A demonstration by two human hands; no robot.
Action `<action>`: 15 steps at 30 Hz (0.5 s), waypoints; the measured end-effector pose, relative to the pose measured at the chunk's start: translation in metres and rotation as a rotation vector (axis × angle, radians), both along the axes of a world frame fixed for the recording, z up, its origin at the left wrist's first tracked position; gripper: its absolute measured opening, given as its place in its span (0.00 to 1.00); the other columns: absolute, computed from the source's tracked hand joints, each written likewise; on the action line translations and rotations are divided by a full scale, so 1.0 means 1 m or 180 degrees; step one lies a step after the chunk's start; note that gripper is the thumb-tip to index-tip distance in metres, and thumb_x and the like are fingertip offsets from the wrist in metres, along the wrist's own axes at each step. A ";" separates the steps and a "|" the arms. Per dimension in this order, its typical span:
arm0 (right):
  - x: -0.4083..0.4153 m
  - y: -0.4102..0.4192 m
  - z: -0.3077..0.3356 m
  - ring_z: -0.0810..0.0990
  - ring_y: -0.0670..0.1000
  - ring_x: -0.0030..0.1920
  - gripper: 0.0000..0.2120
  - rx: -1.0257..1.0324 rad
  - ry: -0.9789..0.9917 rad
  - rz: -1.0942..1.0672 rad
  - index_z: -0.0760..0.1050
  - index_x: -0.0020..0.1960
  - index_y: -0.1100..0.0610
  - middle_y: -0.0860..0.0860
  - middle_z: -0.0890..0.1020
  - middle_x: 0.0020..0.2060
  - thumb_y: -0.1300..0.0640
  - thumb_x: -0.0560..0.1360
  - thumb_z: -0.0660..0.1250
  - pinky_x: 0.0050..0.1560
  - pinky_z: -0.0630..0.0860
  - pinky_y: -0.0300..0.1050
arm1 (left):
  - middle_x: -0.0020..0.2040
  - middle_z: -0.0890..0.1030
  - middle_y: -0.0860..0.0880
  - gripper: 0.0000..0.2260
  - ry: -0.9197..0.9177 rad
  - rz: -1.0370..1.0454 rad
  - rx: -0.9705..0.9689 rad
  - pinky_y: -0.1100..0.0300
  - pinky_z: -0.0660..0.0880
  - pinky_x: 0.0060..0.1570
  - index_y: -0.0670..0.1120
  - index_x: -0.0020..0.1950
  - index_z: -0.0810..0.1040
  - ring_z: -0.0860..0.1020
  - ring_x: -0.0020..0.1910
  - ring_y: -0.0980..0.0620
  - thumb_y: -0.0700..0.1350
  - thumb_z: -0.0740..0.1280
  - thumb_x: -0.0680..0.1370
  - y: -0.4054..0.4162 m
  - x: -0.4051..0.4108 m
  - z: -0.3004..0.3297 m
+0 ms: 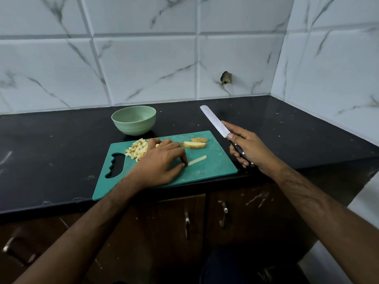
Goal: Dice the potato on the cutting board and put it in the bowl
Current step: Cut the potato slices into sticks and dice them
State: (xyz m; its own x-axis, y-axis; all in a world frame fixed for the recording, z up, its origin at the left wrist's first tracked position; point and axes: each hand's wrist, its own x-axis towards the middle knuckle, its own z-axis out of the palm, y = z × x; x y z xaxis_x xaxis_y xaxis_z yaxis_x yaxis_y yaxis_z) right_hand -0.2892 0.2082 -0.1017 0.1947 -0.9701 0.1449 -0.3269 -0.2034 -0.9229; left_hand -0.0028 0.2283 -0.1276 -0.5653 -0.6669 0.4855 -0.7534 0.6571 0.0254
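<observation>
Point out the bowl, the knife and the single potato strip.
bowl (134, 124): head view, outer front wall.
knife (214, 120): head view, middle of blade.
potato strip (197, 160): head view, middle of strip.

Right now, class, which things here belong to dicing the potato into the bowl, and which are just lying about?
Job:
cutting board
potato strip
potato slices
diced pile
bowl
knife in right hand
left hand pinching the strip

Lying about:
counter
wall hole
cabinet handles

One bowl (133, 119), one cutting board (215, 160), one knife (215, 123), one potato stick (197, 160), two potato slices (194, 144)
</observation>
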 end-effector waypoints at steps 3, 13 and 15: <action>-0.006 0.019 0.010 0.68 0.47 0.21 0.22 0.0013 0.0684 0.0237 0.65 0.76 0.34 0.52 0.73 0.28 0.52 0.86 0.57 0.23 0.70 0.41 | 0.47 0.76 0.60 0.05 0.0076 -0.0090 0.0044 0.52 0.62 0.55 0.56 0.49 0.77 0.73 0.51 0.57 0.54 0.63 0.77 -0.001 0.001 0.001; -0.001 0.093 0.014 0.76 0.45 0.31 0.23 -0.0591 0.3036 0.0176 0.55 0.78 0.31 0.41 0.75 0.36 0.46 0.86 0.53 0.35 0.78 0.42 | 0.50 0.75 0.63 0.09 0.0084 -0.0148 0.0048 0.56 0.60 0.46 0.58 0.55 0.83 0.73 0.53 0.59 0.55 0.65 0.79 -0.004 -0.001 -0.001; 0.001 0.097 0.013 0.75 0.45 0.31 0.22 -0.0590 0.3030 0.0132 0.55 0.78 0.32 0.41 0.74 0.35 0.46 0.87 0.52 0.32 0.74 0.39 | 0.50 0.76 0.62 0.09 0.0082 -0.0109 0.0083 0.56 0.60 0.47 0.58 0.55 0.83 0.73 0.54 0.58 0.55 0.65 0.79 -0.004 -0.001 -0.001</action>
